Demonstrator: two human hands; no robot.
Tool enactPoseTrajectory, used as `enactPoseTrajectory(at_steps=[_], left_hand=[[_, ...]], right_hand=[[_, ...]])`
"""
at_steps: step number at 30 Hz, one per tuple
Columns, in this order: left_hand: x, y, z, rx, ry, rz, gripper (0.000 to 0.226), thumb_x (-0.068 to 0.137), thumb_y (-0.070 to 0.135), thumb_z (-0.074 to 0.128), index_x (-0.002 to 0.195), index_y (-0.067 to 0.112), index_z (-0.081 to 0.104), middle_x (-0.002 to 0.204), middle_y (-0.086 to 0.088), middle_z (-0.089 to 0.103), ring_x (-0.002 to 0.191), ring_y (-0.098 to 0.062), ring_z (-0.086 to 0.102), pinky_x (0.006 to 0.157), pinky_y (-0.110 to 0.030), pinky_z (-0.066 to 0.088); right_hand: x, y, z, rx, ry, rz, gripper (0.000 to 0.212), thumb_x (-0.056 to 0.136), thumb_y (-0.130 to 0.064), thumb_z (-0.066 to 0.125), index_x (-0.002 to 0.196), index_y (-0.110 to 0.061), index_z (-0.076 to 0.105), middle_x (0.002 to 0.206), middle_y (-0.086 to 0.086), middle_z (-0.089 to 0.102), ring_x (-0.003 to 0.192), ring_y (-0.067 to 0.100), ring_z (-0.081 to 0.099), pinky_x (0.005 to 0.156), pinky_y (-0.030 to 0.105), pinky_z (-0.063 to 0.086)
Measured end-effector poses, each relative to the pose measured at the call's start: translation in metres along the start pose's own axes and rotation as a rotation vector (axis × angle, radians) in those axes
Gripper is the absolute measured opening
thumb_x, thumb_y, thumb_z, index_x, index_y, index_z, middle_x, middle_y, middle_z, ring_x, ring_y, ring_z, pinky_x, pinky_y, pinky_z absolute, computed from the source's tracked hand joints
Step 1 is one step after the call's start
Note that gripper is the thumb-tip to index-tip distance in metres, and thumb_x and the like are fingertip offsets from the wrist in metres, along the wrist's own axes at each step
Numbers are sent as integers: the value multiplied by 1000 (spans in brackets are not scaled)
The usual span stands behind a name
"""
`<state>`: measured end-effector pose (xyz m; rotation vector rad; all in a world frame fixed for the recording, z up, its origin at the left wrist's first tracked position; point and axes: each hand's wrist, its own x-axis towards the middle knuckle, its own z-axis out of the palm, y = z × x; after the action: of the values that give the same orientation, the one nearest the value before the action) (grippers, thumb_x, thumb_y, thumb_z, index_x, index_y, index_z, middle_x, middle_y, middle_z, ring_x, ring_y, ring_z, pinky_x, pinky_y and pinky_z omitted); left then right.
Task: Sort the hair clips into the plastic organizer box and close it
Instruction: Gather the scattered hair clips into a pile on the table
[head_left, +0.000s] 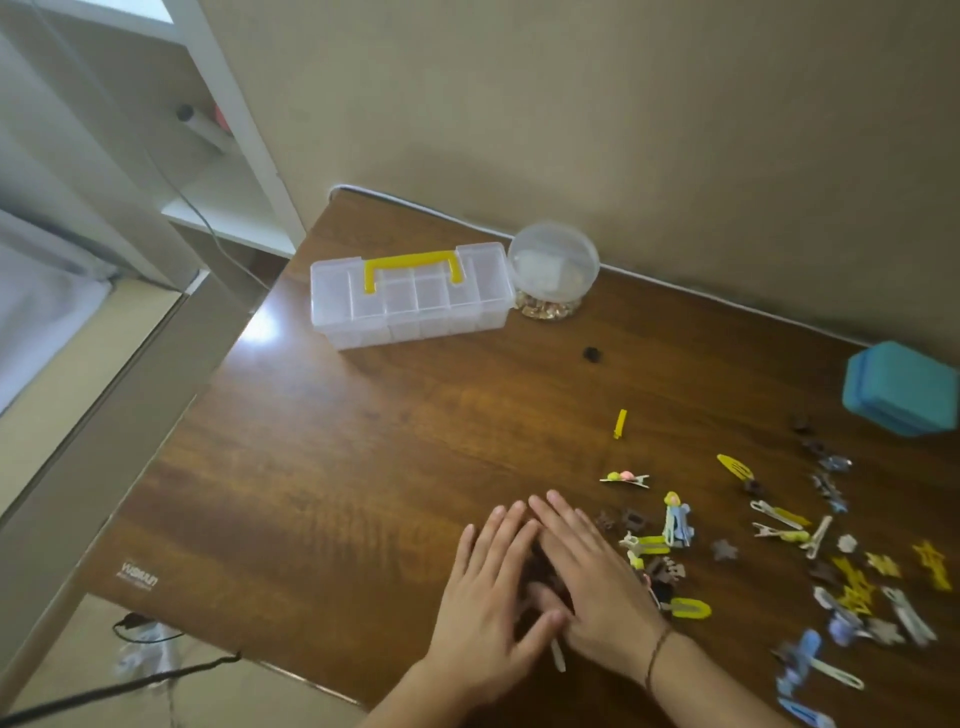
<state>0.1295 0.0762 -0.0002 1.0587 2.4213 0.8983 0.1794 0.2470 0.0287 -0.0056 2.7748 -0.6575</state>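
Both hands, left and right, lie flat with fingers spread over dark hair clips on the desk, the closed clear organizer box well apart.

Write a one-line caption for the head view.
Both hands, left and right, flat over hair clips; organizer box closed.

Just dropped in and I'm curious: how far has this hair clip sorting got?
Barely begun. The organizer box sits lid-down at the far side of the table, apparently empty. The left hand and right hand lie flat over a few clips; the other hair clips lie scattered. Sorting and final closing remain.
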Motion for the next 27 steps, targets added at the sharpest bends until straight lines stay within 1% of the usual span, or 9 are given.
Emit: enactPoseTrajectory(at_steps=[3, 5, 7, 11, 15, 17, 20, 24, 27], left_hand=[[22, 8, -7, -96, 129, -15, 70, 97, 64, 34, 156, 29, 22, 166, 13, 10, 153, -14, 7, 121, -49, 7], [56, 11, -20, -96, 176, -23, 69, 96, 64, 32, 154, 26, 27, 165, 10, 14, 153, -13, 7, 123, -51, 8], [103, 14, -33, -63, 145, -34, 69, 96, 64, 33, 154, 27, 28, 165, 10, 14, 153, -9, 3, 124, -48, 9], [201, 17, -42, 35, 47, 11, 69, 96, 61, 36, 155, 24, 27, 165, 5, 16, 153, -14, 7, 124, -42, 8], [251, 7, -27, 249, -133, 84, 68, 99, 58, 34, 155, 20, 27, 165, 3, 18, 153, -16, 4, 124, -45, 4], [248, 1, -20, 279, -167, 149, 66, 100, 56, 34, 154, 19, 31, 164, 3, 23, 153, -15, 7, 123, -46, 3], [219, 0, -16, 253, -174, 256, 66, 98, 58, 30, 151, 20, 39, 160, 4, 33, 152, -13, 13, 124, -46, 6], [164, 5, -19, 208, -218, 315, 60, 100, 58, 26, 147, 25, 45, 155, 10, 40, 152, -7, 11, 124, -45, 4], [122, 7, -20, 174, -253, 323, 55, 102, 57, 28, 142, 28, 51, 150, 13, 47, 151, -3, 12, 124, -45, 5]], right_hand=[[7, 26, -26, 45, 164, -27, 60, 97, -43, 41, 152, -24, 25, 161, -11, 10, 148, 6, -2, 121, 30, 7], [20, 47, -47, 60, 226, 66, 61, 96, -50, 36, 151, -26, 25, 161, -13, 9, 148, 3, -4, 118, 31, 11], [37, 71, -66, 66, 240, 166, 63, 95, -54, 34, 152, -28, 23, 161, -14, 6, 147, 2, -7, 118, 32, 12], [62, 111, -89, -16, 129, 275, 69, 96, -54, 37, 154, -25, 15, 162, -11, -3, 147, 7, -12, 121, 36, 8], [52, 123, -77, -133, 1, 199, 72, 95, -58, 28, 155, -22, 10, 163, -8, -6, 147, 10, -16, 121, 37, 1], [39, 121, -66, -147, -12, 163, 73, 94, -61, 22, 155, -22, 8, 162, -8, -7, 146, 10, -19, 121, 37, -2], [18, 113, -53, -130, -17, 131, 72, 95, -63, 18, 155, -25, 3, 162, -10, -10, 145, 8, -24, 121, 38, -3], [-10, 96, -33, -79, -14, 121, 71, 95, -65, 17, 154, -26, 8, 161, -10, -9, 144, 7, -24, 121, 39, -3], [-28, 80, -17, -38, 6, 158, 72, 95, -67, 15, 154, -27, 7, 161, -12, -11, 144, 5, -24, 119, 36, -7]])
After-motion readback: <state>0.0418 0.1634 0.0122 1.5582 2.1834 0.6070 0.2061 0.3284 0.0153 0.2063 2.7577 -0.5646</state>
